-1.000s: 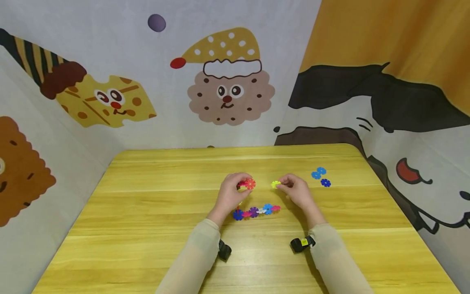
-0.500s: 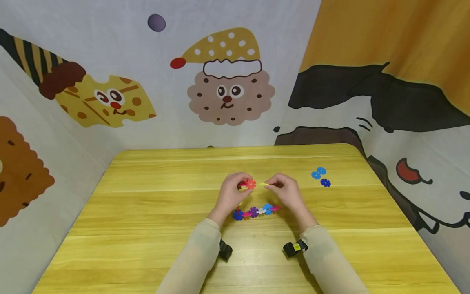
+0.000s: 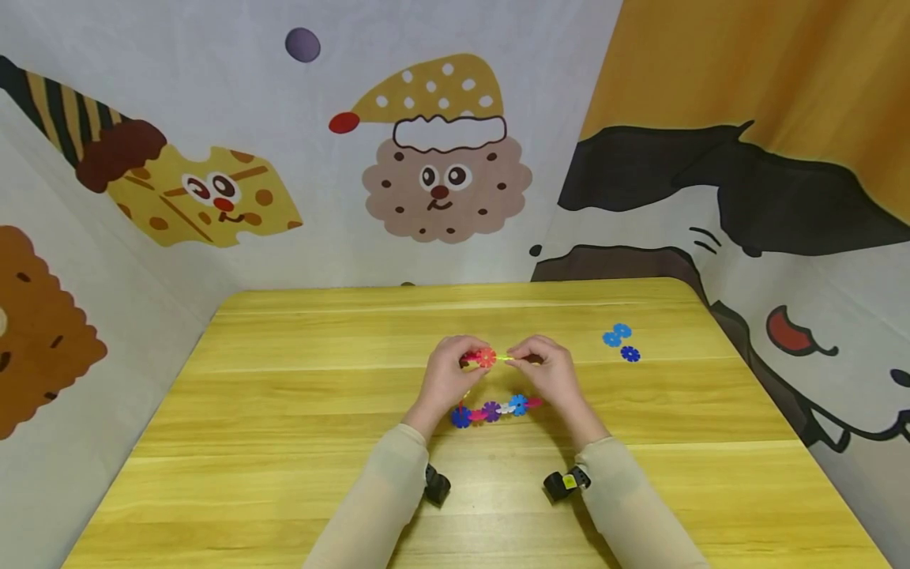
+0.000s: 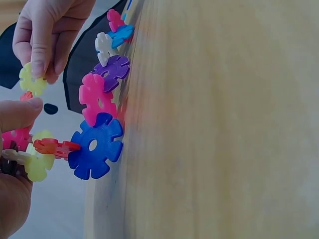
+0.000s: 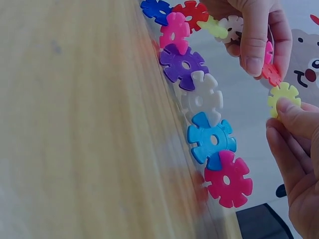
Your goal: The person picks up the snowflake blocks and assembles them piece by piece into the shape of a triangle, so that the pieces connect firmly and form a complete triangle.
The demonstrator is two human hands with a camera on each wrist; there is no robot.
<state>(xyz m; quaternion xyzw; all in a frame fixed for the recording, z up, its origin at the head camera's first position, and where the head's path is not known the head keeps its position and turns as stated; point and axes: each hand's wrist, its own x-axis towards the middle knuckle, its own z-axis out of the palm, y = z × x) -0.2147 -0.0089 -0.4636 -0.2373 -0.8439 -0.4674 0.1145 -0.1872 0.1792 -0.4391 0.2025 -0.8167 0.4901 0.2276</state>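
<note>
In the head view my left hand (image 3: 442, 379) pinches a coral-red plastic snowflake disc (image 3: 486, 358) at one end of a linked chain. My right hand (image 3: 551, 371) holds a yellow snowflake disc (image 5: 284, 94) between thumb and fingers. Its rim meets the coral disc's edge; how deep the slots sit cannot be told. From the left hand the chain curves down through a yellow disc (image 4: 39, 164), a red disc (image 4: 54, 147) and a dark blue disc (image 4: 95, 145). It runs on through purple (image 5: 183, 65), white and light blue discs to a pink disc (image 5: 228, 180). Fingers hide some links.
Two light blue discs (image 3: 617, 335) and a dark blue disc (image 3: 630, 354) lie loose on the wooden table (image 3: 320, 442), to the right of the hands. A printed cloth (image 3: 284, 261) hangs behind the table. Both wrists wear black cameras (image 3: 437, 485).
My right hand has moved left with the yellow disc, turning it edge-on and bringing it against the coral disc. My left hand and the chain have barely moved.
</note>
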